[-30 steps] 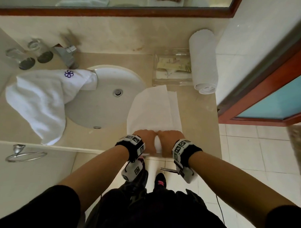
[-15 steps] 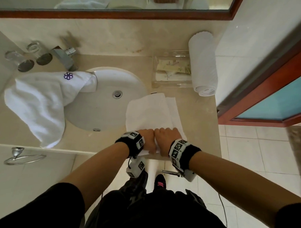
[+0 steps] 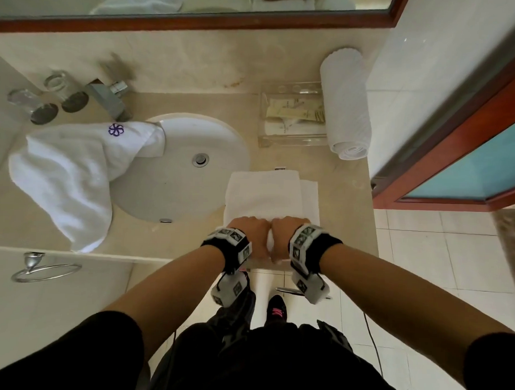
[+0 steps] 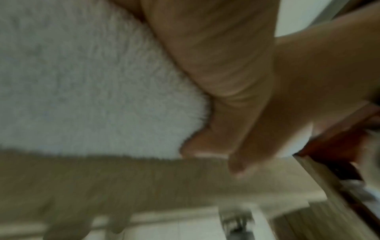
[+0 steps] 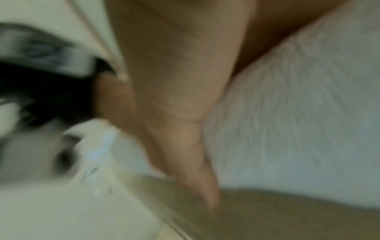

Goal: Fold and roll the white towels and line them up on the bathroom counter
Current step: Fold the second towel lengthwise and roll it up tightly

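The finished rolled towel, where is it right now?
In the head view the rolled towel lies at the counter's far right, against the wall, beside the clear amenity tray.

1. Head camera looks steeply down from above onto the desk (image 3: pixel 173 235) and sink (image 3: pixel 181 169).
2. Both wrist cameras sit very close, blurred, sharing the folded towel (image 3: pixel 265 195) and desk edge.
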Action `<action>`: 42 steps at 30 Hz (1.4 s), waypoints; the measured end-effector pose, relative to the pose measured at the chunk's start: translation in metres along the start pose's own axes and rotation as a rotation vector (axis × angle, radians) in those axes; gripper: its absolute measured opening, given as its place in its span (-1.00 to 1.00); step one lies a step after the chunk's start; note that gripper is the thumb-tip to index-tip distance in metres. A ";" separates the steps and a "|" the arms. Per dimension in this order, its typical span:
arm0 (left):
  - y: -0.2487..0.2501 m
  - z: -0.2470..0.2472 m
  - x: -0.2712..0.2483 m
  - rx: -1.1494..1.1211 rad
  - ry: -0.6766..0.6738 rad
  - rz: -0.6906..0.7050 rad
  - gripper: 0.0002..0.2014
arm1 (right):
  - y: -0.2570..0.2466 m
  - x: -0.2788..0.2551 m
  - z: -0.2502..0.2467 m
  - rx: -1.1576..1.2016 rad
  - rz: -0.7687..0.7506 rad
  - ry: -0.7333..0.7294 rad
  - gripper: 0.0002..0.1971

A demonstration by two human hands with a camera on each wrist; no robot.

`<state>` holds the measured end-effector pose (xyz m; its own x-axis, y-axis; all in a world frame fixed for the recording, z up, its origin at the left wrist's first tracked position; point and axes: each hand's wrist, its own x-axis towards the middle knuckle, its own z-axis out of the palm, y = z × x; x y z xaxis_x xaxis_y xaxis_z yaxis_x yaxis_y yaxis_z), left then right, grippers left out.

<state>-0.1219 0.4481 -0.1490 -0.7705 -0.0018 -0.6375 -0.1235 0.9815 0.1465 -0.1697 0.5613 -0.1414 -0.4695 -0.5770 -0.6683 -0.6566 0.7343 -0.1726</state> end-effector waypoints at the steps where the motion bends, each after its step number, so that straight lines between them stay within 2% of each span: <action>1: 0.000 -0.008 0.001 -0.031 -0.039 -0.027 -0.47 | -0.003 0.000 0.007 -0.077 0.004 0.099 -0.45; 3: -0.011 0.006 0.020 -0.041 -0.119 -0.005 -0.49 | -0.001 0.001 0.018 -0.120 0.002 0.183 -0.36; 5: -0.015 0.022 0.037 0.046 -0.180 0.003 -0.47 | 0.006 0.003 0.016 -0.035 -0.005 0.166 -0.44; 7: -0.008 0.022 0.024 0.094 -0.036 -0.043 -0.47 | 0.012 0.002 0.008 0.006 -0.031 0.088 -0.55; 9: 0.004 0.018 0.005 0.135 0.110 -0.020 -0.33 | 0.014 -0.001 -0.002 0.019 -0.054 -0.031 -0.64; 11: 0.010 0.016 -0.014 0.181 0.207 0.015 -0.32 | 0.015 -0.006 -0.009 0.076 -0.064 -0.103 -0.72; 12: 0.005 0.021 -0.010 0.174 0.213 0.025 -0.36 | 0.015 -0.007 -0.011 0.089 -0.062 -0.131 -0.76; 14: 0.004 0.016 -0.008 0.087 0.107 0.000 -0.46 | 0.009 -0.011 -0.012 0.072 -0.066 -0.152 -0.87; 15: 0.002 0.013 -0.005 0.076 0.061 0.000 -0.50 | 0.005 -0.013 -0.009 0.042 -0.060 -0.102 -0.88; 18: -0.004 0.003 0.005 0.019 -0.124 0.021 -0.54 | -0.005 -0.015 0.020 -0.099 0.008 0.139 -0.49; 20: -0.008 0.005 0.007 -0.014 -0.159 0.022 -0.58 | -0.003 -0.013 0.031 -0.098 -0.021 0.223 -0.43; 23: -0.001 0.010 0.002 0.013 -0.089 0.005 -0.58 | 0.008 -0.006 0.013 -0.020 -0.051 0.093 -0.59; 25: 0.004 0.013 -0.003 0.093 0.074 0.011 -0.44 | 0.011 -0.001 -0.007 0.050 -0.041 -0.064 -0.63; 27: 0.004 0.017 -0.006 0.191 0.198 0.044 -0.35 | 0.017 0.005 -0.015 0.145 -0.058 -0.155 -0.61; 29: 0.000 0.020 -0.007 0.132 0.178 0.027 -0.40 | 0.015 0.007 -0.016 0.153 -0.083 -0.226 -0.66; 30: -0.002 0.018 -0.004 0.067 0.127 0.018 -0.42 | 0.012 0.004 -0.014 0.121 -0.094 -0.219 -0.70; 31: -0.004 0.012 -0.002 0.008 0.066 0.018 -0.44 | 0.008 0.004 -0.009 0.061 -0.096 -0.147 -0.69; 34: -0.015 -0.001 0.008 -0.080 -0.076 0.052 -0.55 | 0.002 -0.003 0.012 -0.118 -0.070 0.161 -0.41; 36: -0.018 0.000 0.012 -0.106 -0.106 0.065 -0.57 | 0.004 -0.006 0.021 -0.142 -0.081 0.226 -0.33; 39: -0.007 0.004 0.010 -0.024 -0.082 0.050 -0.53 | 0.015 -0.001 0.005 -0.120 -0.056 0.115 -0.34; 40: -0.003 0.006 0.007 0.022 -0.038 0.043 -0.50 | 0.016 0.001 -0.003 -0.083 -0.042 0.036 -0.38; 42: 0.001 0.010 0.002 0.158 0.146 0.063 -0.28 | 0.020 0.010 -0.013 -0.006 0.000 -0.109 -0.54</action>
<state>-0.1174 0.4510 -0.1573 -0.8572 0.0445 -0.5131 0.0189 0.9983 0.0550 -0.1951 0.5657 -0.1418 -0.4031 -0.5345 -0.7428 -0.6603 0.7319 -0.1683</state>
